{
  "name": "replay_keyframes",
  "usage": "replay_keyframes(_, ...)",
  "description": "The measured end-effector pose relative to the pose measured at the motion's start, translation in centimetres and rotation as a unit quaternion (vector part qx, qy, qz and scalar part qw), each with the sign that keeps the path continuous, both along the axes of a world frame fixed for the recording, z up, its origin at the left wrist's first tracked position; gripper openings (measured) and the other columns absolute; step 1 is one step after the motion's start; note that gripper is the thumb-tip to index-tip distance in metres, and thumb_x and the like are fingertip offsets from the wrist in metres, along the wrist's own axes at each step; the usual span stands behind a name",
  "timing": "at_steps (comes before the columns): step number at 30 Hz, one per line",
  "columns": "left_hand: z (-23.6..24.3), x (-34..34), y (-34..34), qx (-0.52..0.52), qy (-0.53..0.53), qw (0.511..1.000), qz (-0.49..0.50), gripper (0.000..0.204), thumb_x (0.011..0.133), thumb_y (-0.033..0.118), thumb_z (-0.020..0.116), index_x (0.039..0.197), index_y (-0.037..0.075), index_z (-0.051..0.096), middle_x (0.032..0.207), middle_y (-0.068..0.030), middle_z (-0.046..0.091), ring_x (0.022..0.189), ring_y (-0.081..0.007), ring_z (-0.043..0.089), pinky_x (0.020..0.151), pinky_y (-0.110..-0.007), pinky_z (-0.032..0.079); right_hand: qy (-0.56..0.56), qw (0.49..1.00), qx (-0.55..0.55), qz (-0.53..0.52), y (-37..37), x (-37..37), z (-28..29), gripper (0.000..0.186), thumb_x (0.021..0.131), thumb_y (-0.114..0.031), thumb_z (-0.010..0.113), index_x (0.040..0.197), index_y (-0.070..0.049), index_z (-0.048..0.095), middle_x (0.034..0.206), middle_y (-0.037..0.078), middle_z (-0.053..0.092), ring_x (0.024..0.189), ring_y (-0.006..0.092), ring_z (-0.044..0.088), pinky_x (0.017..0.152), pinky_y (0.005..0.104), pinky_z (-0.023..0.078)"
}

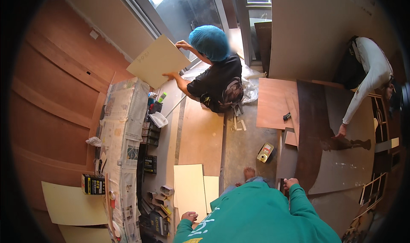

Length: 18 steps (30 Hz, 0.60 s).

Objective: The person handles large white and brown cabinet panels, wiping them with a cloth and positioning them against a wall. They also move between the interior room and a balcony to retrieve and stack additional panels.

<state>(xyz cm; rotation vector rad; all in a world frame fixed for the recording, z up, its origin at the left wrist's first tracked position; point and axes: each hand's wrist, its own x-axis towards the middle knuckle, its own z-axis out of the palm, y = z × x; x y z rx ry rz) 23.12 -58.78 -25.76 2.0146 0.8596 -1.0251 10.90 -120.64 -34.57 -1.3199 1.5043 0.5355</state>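
My left hand (189, 217) hangs low beside my green sweater, its fingers curled in, over the lower edge of a pale yellow board (188, 191). That board lies on a brown wooden sheet (200, 140), partly over a second pale board (212, 192). On the other side my right hand (291, 183) is closed in a loose fist next to the near left edge of a worktable with a grey and dark brown sheet (341, 162). I see nothing held in either hand. A yellow metal can (265, 152) stands on the floor ahead of my bare foot (249, 173).
A co-worker in a blue hair cover (209, 43) holds a pale board (158, 61) ahead. At right another person (373, 67) bends over the worktable, one hand on the sheet. Left stands a newspaper-covered bench (121, 136), with boxes (159, 223) and a dustpan (159, 120) beside it.
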Motion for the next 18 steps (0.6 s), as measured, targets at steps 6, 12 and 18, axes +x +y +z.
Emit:
replay_keyframes(6, -0.4, 2.6, 0.1, -0.058, -0.083, 0.993, 0.058, 0.034, 0.085, 0.018, 0.078, 0.114, 0.004, 0.068, 0.089, -0.0081, 0.072, 0.075, -0.0172, 0.069, 0.062, -0.032, 0.056, 0.0, 1.0, -0.015, 0.027, 2.2, -0.8, 2.5, 0.025, 0.095, -0.028, 0.067, 0.097, -0.003, 0.069, 0.084, 0.007, 0.072, 0.065, 0.0192, 0.066, 0.064, 0.0392, 0.054)
replay_keyframes(12, -0.5, 3.3, -1.5, -0.108, -0.116, 0.987, 0.024, 0.025, 0.089, 0.015, 0.072, 0.111, 0.003, 0.068, 0.084, -0.008, 0.071, 0.066, -0.0162, 0.067, 0.058, -0.029, 0.054, -0.026, 0.997, -0.044, 0.054, 2.0, -0.1, 2.7, 0.025, 0.095, -0.029, 0.066, 0.098, -0.005, 0.067, 0.083, 0.006, 0.071, 0.065, 0.0178, 0.066, 0.063, 0.0379, 0.053)
replay_keyframes(18, -1.9, 2.9, -0.5, -0.067, -0.059, 0.988, -0.124, 0.018, 0.091, 0.018, 0.07, 0.094, 0.0, 0.069, 0.077, -0.009, 0.072, 0.062, -0.0161, 0.069, 0.062, -0.031, 0.057, -0.033, 0.998, -0.042, 0.033, 3.3, 1.0, 1.9, 0.026, 0.093, -0.025, 0.07, 0.096, 0.001, 0.067, 0.081, 0.01, 0.071, 0.065, 0.019, 0.067, 0.061, 0.0358, 0.055)
